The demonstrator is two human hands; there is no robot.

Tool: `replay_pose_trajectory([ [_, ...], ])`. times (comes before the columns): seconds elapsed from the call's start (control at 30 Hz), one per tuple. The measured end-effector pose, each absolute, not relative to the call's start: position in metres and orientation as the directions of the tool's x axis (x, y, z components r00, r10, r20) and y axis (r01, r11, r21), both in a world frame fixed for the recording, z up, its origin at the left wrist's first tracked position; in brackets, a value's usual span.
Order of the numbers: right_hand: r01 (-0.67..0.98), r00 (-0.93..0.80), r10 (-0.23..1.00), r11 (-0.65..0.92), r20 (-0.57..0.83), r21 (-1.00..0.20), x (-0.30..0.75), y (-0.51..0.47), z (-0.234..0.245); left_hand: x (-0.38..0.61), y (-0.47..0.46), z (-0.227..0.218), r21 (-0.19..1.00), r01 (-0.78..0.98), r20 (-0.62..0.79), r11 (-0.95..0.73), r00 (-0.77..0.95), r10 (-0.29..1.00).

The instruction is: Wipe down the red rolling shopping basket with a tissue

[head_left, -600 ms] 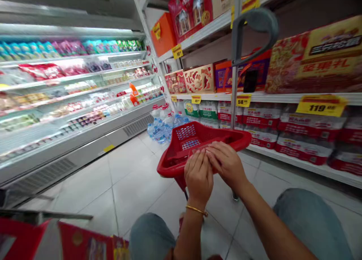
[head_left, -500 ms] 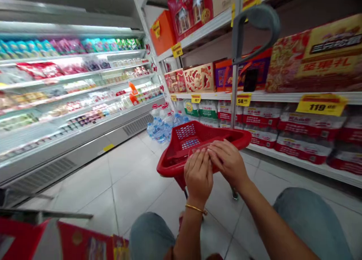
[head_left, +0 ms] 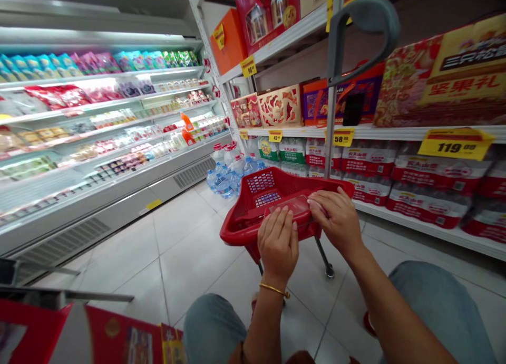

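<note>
A red plastic shopping basket (head_left: pixel 233 232) on wheeled legs stands in front of my knees, with a tall grey pull handle (head_left: pixel 336 47) rising on its right. Across the basket's near side lies a red bar (head_left: pixel 292 208) with a smooth panel on top. My left hand (head_left: pixel 279 240) curls its fingers over the left part of this bar. My right hand (head_left: pixel 336 216) closes on the bar's right end, its fingers bent together. The palms and undersides of both hands are hidden. A stretch of the bar shows between them.
On the left runs a lit open fridge (head_left: pixel 118 179) of packaged food. Shelves with gift boxes (head_left: pixel 280 105) and packs of bottled water (head_left: pixel 427 200) stand on the right. Large water bottles (head_left: pixel 225 176) sit on the floor behind the basket. Red packages (head_left: pixel 118 335) fill the lower left.
My right hand has moved right, away from my left hand, uncovering the middle of the red bar. My left hand stays nearly in place. The view has shifted slightly.
</note>
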State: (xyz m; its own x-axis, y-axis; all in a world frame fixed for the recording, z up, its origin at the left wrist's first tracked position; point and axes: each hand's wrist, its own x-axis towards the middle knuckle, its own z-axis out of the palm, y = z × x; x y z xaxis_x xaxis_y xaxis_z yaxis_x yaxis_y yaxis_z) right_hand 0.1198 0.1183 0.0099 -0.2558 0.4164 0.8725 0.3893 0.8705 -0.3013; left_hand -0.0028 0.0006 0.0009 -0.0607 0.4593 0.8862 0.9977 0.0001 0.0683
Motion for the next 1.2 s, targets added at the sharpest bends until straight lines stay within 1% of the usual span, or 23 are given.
replay_pose_trajectory([
  [0.13,0.436,-0.192,0.453,0.834,0.87,-0.338,0.124,0.125,0.006,-0.003,0.001,0.0,0.081,0.997,0.885,-0.003,-0.071,0.461],
  [0.3,0.406,-0.117,0.472,0.826,0.874,-0.392,0.119,0.118,0.007,-0.001,0.0,0.001,0.102,0.995,0.889,-0.001,-0.091,0.448],
  [0.43,0.313,-0.17,0.448,0.869,0.878,-0.383,0.107,0.095,0.01,-0.002,0.0,0.001,0.105,0.994,0.89,-0.013,-0.088,0.448],
  [0.57,0.255,-0.256,0.391,0.909,0.884,-0.329,0.095,0.075,0.01,-0.006,0.0,-0.003,0.106,0.994,0.883,-0.033,-0.079,0.463],
  [0.77,0.304,-0.283,0.328,0.922,0.902,-0.24,0.095,0.077,0.007,-0.009,-0.002,-0.003,0.091,0.995,0.877,-0.044,-0.059,0.476],
  [0.87,0.338,-0.275,0.319,0.915,0.907,-0.219,0.099,0.083,0.008,-0.008,-0.002,-0.002,0.073,0.997,0.883,-0.035,-0.049,0.467],
  [1.2,0.405,-0.223,0.423,0.86,0.878,-0.311,0.123,0.119,0.005,-0.011,-0.005,0.002,0.066,0.997,0.895,-0.026,-0.048,0.444],
])
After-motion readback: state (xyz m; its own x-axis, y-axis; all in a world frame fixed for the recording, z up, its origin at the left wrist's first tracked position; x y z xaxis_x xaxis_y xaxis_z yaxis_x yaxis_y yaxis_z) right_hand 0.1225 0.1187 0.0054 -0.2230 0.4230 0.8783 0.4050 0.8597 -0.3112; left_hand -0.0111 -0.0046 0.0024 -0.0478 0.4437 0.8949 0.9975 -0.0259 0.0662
